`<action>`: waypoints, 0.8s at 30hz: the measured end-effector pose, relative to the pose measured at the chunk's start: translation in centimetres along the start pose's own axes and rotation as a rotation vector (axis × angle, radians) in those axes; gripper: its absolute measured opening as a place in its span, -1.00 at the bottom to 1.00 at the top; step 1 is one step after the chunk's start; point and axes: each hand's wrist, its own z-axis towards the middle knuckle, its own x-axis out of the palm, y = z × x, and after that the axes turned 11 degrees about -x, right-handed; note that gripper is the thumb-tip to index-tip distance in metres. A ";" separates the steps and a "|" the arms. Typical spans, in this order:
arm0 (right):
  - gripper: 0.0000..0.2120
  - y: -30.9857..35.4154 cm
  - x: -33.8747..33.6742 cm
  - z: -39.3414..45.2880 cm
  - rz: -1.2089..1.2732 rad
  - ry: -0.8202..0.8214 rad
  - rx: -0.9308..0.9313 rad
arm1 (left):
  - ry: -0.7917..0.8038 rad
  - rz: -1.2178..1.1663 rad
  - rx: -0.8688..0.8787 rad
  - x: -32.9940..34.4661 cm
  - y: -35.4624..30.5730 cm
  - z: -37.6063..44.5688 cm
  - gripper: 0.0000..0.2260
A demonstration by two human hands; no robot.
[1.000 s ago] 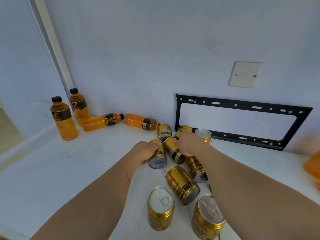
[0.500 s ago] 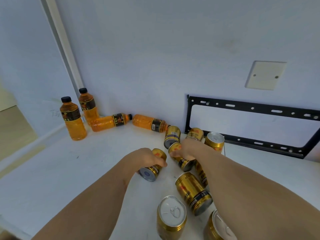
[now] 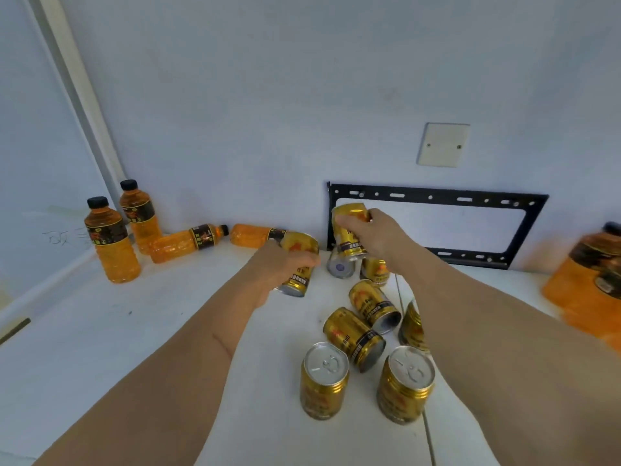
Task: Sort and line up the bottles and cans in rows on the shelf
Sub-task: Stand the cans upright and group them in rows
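Observation:
My left hand (image 3: pixel 280 269) grips a gold can (image 3: pixel 299 264) lifted off the white shelf (image 3: pixel 100 331). My right hand (image 3: pixel 376 232) holds another gold can (image 3: pixel 349 230) higher, in front of the wall. Below them several gold cans lie on their sides (image 3: pixel 354 338) and two stand upright at the front (image 3: pixel 324 380) (image 3: pixel 405 383). At the back left two orange bottles stand upright (image 3: pixel 112 240) (image 3: pixel 137 213), and two more lie flat along the wall (image 3: pixel 183 243) (image 3: pixel 252 235).
A black metal bracket (image 3: pixel 437 227) is fixed to the wall behind the cans, with a white cover plate (image 3: pixel 443 145) above it. Another orange bottle (image 3: pixel 591 280) sits blurred at the right edge. A white frame post (image 3: pixel 77 95) rises at the left corner.
Both hands closed on cans that lay on the shelf and have lifted them. The right can has risen higher and turned nearly upright.

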 end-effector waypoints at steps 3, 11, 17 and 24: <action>-0.54 -1.0 -3.1 -1.8 0.119 -0.114 0.027 | 0.041 -0.007 0.080 2.0 -2.1 -1.7 -0.29; -0.41 -6.9 -10.4 -6.1 0.132 -0.305 0.111 | 0.231 0.051 0.173 11.4 -5.5 -6.1 -0.26; -0.40 -12.5 -17.2 -7.0 0.158 -0.351 0.139 | 0.244 0.027 0.128 20.6 -6.8 -8.0 -0.37; -0.49 -18.5 -21.9 -6.3 0.170 -0.330 0.171 | 0.187 -0.022 0.074 29.7 -7.0 -7.8 -0.39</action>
